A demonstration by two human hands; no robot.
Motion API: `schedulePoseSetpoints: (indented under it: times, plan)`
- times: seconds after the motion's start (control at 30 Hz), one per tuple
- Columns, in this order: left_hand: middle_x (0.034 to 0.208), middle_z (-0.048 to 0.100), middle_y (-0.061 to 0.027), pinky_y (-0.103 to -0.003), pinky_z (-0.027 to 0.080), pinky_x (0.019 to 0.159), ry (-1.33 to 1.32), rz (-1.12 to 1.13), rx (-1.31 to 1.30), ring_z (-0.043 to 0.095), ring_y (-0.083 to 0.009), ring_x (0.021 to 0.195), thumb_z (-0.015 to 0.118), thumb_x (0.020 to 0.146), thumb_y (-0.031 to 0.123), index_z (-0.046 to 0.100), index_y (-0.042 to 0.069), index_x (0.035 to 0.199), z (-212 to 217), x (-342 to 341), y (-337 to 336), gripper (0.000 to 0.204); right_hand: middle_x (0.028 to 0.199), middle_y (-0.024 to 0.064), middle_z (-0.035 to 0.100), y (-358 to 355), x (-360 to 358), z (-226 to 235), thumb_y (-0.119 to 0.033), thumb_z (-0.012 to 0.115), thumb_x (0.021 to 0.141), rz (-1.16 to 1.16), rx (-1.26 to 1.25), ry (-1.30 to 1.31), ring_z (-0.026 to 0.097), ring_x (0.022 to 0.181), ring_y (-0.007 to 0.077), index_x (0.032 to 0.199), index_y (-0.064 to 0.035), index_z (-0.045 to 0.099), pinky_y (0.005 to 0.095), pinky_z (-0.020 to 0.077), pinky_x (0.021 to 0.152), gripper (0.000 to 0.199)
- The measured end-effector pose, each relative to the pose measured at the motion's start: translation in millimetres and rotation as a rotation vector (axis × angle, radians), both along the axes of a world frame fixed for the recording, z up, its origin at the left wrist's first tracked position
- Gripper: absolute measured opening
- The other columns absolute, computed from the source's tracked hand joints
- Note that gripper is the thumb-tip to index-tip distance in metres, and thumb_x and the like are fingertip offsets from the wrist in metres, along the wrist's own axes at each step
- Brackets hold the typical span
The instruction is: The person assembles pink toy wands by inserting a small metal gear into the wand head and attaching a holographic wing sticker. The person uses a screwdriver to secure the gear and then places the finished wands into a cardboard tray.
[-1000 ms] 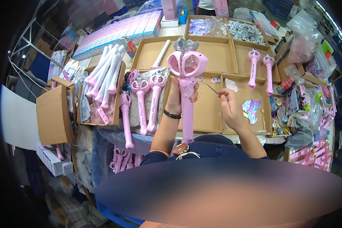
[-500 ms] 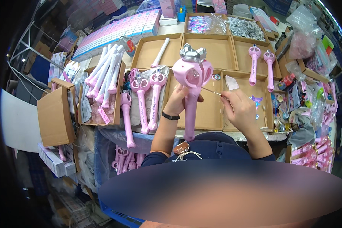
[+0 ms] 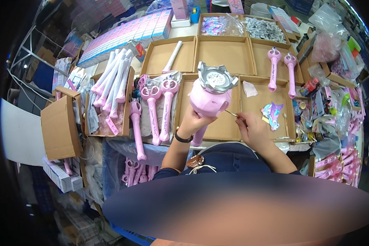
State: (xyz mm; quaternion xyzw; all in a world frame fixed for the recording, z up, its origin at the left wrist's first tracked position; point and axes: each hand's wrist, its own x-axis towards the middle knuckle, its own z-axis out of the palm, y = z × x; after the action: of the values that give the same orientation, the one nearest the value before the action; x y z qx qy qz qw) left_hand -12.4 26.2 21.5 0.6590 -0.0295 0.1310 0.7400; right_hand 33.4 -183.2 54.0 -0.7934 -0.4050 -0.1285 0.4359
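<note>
My left hand [image 3: 194, 122] is wrapped around a pink toy wand [image 3: 210, 99] just below its round head. A silver crown [image 3: 215, 78] tops the wand, tilted so that its round upper face shows; the handle angles down below my hand. In my right hand [image 3: 254, 130], fingertips pinch a thin, metallic stick-like tool [image 3: 232, 113]. Its tip is at the right underside of the wand's head, by an opening; whether it touches is too small to tell. Beyond the right hand, a blue and purple shiny cutout [image 3: 272, 115] lies in a cardboard tray [image 3: 254, 117].
Pink wands [image 3: 153, 108] lie at the left, beside a box of white-wrapped wands [image 3: 115, 80]. Two more wands [image 3: 274, 67] lie at the right. Trays at the back hold silver pieces [image 3: 264, 30] and shiny cutouts [image 3: 214, 26]. A pale cloth scrap [image 3: 250, 88] lies nearby.
The wand has tipped, so its crown now shows its top and the handle is mostly hidden. My right hand and the tool have moved slightly down, uncovering more of the shiny cutout.
</note>
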Motion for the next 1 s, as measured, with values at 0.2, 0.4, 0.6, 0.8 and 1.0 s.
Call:
schedulePoseSetpoints:
  times: [0.2,0.4,0.6,0.8,1.0]
  plan:
    - [0.113,0.058,-0.0066,-0.034,0.04,0.093,-0.157,-0.063,-0.001,0.052,-0.0202,0.109,0.068,0.068,0.01,0.055,0.005,0.113,18,-4,-17,0.047,0.072,0.0141,0.059,-8,-4,-8,-0.008,0.059,0.082,0.066,0.03,0.319,0.058,0.061,0.0281,0.087,0.0004,0.059,0.0326,0.0456,0.055,0.01]
    - [0.106,0.062,-0.0036,-0.032,0.042,0.09,-0.183,0.071,0.496,0.057,-0.0177,0.101,0.07,0.07,0.013,0.06,0.009,0.106,14,-5,-21,0.037,0.069,0.0115,0.059,-16,-7,-12,-0.012,0.056,0.085,0.145,0.058,0.436,0.057,0.059,0.0215,0.085,0.0015,0.059,0.0305,0.0442,0.054,0.014]
    - [0.116,0.055,-0.0138,-0.036,0.044,0.089,0.101,-0.141,0.046,0.056,-0.0227,0.104,0.083,0.06,0.02,0.039,0.0,0.125,-53,-3,1,0.081,0.059,-0.0009,0.049,-19,-9,-20,-0.021,0.052,0.09,0.253,0.225,0.955,0.044,0.05,0.0069,0.085,-0.0015,0.061,0.0223,0.0342,0.045,0.022]
    - [0.124,0.048,-0.0176,-0.042,0.043,0.095,0.178,-0.159,-0.152,0.051,-0.0284,0.11,0.034,0.091,0.045,0.038,0.001,0.128,-78,-6,13,0.058,0.052,-0.0075,0.033,-24,-3,-24,-0.027,0.05,0.092,0.376,0.364,1.524,0.025,0.042,0.0014,0.089,-0.0056,0.059,0.0173,0.021,0.039,0.023]
    - [0.116,0.054,-0.011,-0.03,0.048,0.08,-0.137,-0.164,0.281,0.059,-0.0197,0.094,0.073,0.07,0.009,0.031,0.002,0.131,-14,-6,1,0.074,0.056,-0.0075,0.031,-25,5,-27,-0.029,0.048,0.092,0.375,0.287,1.723,0.024,0.044,0.0018,0.092,-0.004,0.057,0.0183,0.0212,0.038,0.026]
